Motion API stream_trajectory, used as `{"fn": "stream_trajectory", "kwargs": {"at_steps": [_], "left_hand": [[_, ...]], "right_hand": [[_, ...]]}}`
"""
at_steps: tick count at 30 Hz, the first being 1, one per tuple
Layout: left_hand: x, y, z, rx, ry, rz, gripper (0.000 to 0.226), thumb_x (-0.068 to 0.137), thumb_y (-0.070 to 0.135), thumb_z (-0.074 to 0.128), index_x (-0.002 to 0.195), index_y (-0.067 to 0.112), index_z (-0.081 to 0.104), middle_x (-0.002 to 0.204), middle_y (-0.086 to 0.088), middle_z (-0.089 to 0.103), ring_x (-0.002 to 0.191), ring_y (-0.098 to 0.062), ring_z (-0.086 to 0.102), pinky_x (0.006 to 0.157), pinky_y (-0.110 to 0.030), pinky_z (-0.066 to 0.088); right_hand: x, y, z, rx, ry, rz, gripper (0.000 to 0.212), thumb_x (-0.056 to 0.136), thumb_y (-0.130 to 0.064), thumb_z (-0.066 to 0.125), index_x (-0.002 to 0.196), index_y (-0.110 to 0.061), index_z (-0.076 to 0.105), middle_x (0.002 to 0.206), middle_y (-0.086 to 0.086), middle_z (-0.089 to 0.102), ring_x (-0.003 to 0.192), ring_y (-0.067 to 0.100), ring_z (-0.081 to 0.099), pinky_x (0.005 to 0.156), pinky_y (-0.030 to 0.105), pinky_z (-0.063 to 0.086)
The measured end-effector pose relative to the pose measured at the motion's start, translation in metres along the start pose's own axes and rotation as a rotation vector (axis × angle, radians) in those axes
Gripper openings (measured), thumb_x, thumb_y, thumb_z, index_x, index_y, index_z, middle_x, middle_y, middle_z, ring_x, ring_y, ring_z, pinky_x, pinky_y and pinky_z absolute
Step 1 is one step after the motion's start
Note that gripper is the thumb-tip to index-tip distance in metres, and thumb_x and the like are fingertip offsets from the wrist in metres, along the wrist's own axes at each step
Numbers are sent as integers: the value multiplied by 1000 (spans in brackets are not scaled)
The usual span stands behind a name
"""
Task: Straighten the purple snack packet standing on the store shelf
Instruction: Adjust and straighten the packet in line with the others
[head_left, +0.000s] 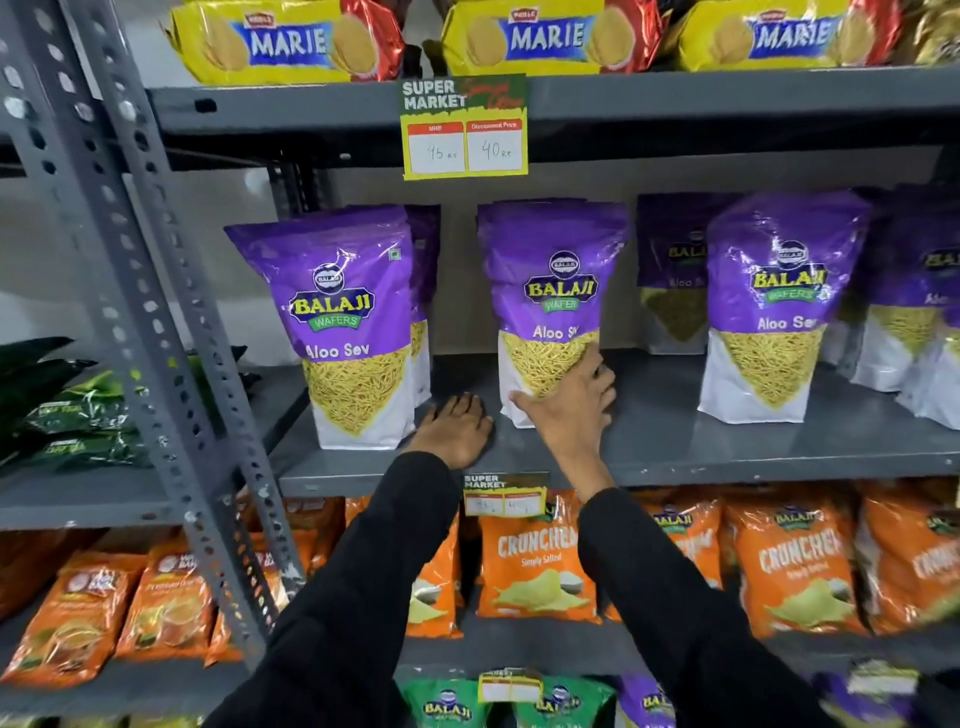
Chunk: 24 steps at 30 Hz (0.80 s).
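A purple Balaji Aloo Sev packet (548, 291) stands upright in the middle of the grey metal shelf (675, 447). My right hand (569, 402) lies against its lower front, fingers spread over the yellow sev picture and around its right side. My left hand (454, 431) rests palm down and flat on the shelf just left of that packet, holding nothing. It sits between the middle packet and another purple packet (345, 322) to the left. Both arms wear black sleeves.
More purple packets (779, 306) stand to the right and behind. Yellow Marie biscuit packs (540, 39) fill the shelf above, with a price tag (465, 127) hanging down. Orange Crunchex bags (535, 561) sit below. A perforated grey upright (150, 312) runs down the left.
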<state>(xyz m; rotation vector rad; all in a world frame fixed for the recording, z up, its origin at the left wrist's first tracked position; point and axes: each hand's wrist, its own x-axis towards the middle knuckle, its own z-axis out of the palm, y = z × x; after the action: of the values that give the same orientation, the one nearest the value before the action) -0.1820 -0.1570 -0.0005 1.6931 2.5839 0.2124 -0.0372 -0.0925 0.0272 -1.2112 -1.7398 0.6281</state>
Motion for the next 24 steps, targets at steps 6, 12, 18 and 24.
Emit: {"fn": "stream_trajectory", "kwargs": {"at_steps": [6,12,18,24], "left_hand": [[-4,3,-4,-20,-4,-19,59,104,38,19,156,12,16,169,-6,10,156,-24,7,125,-50,10],[-6,-7,-6,10,-10,-28,59,105,37,18,157,10,13,169,-8,8,156,-23,6,126,-49,10],[-13,-10,-6,17,35,-31,59,104,37,21,156,9,19,167,-10,16,155,-24,13,124,-48,15],[-17,-3,-11,0,-73,-26,63,104,43,20,159,15,7,169,-4,2,157,-20,0,126,-45,4]], "right_hand": [[-49,12,-36,-9,13,-35,127,56,-50,92,152,-21,14,146,16,34,137,41,34,99,65,42],[-71,11,-50,13,-20,-86,125,57,-53,91,151,-23,14,148,14,33,139,38,33,103,66,42],[-77,9,-55,58,-46,-113,128,55,-61,88,153,-26,12,151,13,30,142,38,31,105,65,41],[-76,27,-67,143,-126,-165,126,60,-63,86,154,-30,9,156,7,21,146,32,24,110,64,38]]}}
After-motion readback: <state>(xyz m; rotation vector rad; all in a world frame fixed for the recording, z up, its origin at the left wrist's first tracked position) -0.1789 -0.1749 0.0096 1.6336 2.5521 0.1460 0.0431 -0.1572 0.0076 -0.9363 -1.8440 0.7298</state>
